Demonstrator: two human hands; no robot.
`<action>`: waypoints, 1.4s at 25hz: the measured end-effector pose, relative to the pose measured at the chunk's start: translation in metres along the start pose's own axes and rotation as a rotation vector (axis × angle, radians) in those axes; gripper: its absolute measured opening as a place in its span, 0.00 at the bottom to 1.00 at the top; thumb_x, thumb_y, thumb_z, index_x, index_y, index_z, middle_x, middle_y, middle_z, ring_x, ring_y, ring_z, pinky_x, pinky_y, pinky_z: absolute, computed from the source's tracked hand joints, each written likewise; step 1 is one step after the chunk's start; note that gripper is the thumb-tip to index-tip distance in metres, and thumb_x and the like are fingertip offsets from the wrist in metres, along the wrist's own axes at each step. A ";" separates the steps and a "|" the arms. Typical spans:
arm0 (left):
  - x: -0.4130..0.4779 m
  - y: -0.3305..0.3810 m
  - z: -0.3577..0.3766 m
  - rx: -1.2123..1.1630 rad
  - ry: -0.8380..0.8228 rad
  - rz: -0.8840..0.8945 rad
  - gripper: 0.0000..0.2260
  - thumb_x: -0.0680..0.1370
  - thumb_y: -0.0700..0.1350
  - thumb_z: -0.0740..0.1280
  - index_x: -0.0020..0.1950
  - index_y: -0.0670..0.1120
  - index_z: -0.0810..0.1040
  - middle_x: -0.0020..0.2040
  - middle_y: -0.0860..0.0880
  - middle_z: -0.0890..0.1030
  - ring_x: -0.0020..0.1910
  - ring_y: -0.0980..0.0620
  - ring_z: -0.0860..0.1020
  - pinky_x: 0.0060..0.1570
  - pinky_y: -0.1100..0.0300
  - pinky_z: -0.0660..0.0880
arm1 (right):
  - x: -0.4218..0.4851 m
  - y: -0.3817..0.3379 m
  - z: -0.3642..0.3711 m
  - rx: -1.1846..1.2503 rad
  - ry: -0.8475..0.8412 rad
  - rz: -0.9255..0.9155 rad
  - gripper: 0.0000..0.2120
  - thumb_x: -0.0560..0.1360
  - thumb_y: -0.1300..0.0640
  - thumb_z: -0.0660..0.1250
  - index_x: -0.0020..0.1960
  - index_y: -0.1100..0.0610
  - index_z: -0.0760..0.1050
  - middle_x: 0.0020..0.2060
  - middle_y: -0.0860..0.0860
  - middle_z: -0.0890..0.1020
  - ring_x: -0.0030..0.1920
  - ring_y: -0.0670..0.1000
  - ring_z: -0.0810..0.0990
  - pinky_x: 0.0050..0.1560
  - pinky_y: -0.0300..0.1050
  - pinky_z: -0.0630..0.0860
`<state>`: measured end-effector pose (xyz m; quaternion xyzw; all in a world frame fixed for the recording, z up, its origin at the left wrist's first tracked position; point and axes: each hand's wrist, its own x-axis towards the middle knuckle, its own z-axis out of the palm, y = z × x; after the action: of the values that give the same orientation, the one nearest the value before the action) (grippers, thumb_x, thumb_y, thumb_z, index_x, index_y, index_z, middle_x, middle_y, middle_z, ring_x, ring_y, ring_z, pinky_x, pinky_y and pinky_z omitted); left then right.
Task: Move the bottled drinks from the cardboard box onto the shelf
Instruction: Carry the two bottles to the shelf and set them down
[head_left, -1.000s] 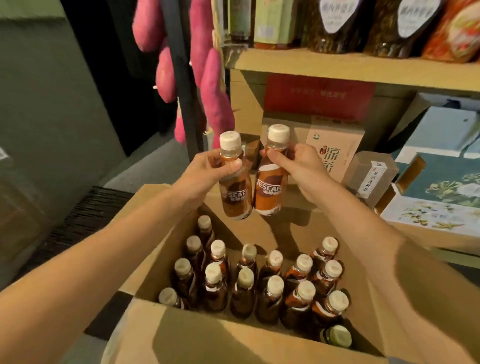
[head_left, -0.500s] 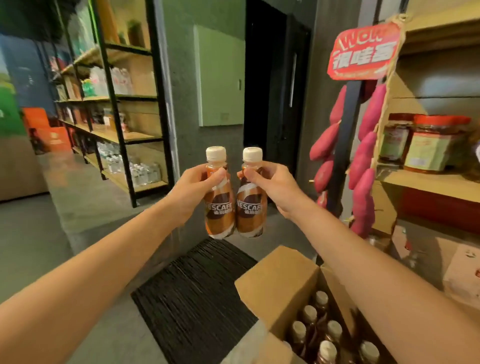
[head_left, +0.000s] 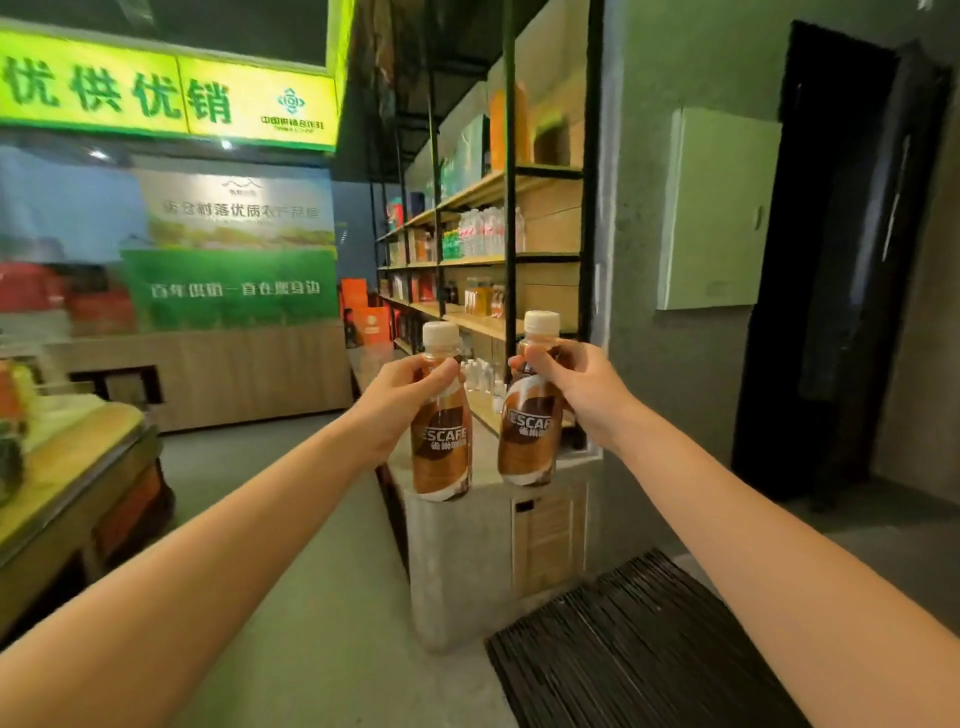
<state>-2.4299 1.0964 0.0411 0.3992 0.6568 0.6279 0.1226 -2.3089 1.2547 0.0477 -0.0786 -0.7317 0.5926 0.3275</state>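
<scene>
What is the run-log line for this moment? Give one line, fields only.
left hand: grips white-capped brown plastic coffee bottle | right hand: grips second such bottle | bottles: apart, off any surface | black-framed wooden shelf: ahead

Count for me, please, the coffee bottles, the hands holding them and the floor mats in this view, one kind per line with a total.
Brown plastic coffee bottles with cream caps: 2
Bare hands, the left hand and the right hand, each gripping one bottle: 2
Black ribbed floor mat: 1
Total: 5
</scene>
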 end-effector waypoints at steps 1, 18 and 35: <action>0.014 -0.009 -0.031 0.010 0.023 -0.010 0.07 0.78 0.49 0.63 0.52 0.48 0.77 0.51 0.47 0.81 0.52 0.49 0.79 0.56 0.52 0.72 | 0.023 0.004 0.028 0.014 -0.012 0.000 0.07 0.75 0.51 0.66 0.47 0.55 0.77 0.55 0.57 0.81 0.57 0.55 0.78 0.61 0.52 0.72; 0.374 -0.174 -0.311 -0.018 0.306 -0.020 0.12 0.79 0.46 0.61 0.57 0.40 0.75 0.45 0.46 0.80 0.45 0.50 0.79 0.42 0.59 0.73 | 0.487 0.157 0.276 0.113 -0.271 -0.086 0.07 0.76 0.53 0.64 0.44 0.55 0.78 0.43 0.49 0.82 0.47 0.49 0.80 0.53 0.46 0.74; 0.805 -0.351 -0.523 -0.056 0.053 0.038 0.08 0.79 0.45 0.62 0.54 0.43 0.75 0.48 0.44 0.80 0.48 0.48 0.79 0.56 0.50 0.74 | 0.907 0.309 0.409 0.024 -0.103 -0.047 0.10 0.77 0.54 0.63 0.52 0.60 0.77 0.45 0.49 0.82 0.47 0.49 0.80 0.50 0.43 0.75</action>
<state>-3.4304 1.3006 0.0863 0.3913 0.6344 0.6585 0.1043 -3.3290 1.4654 0.0799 -0.0268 -0.7420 0.5969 0.3039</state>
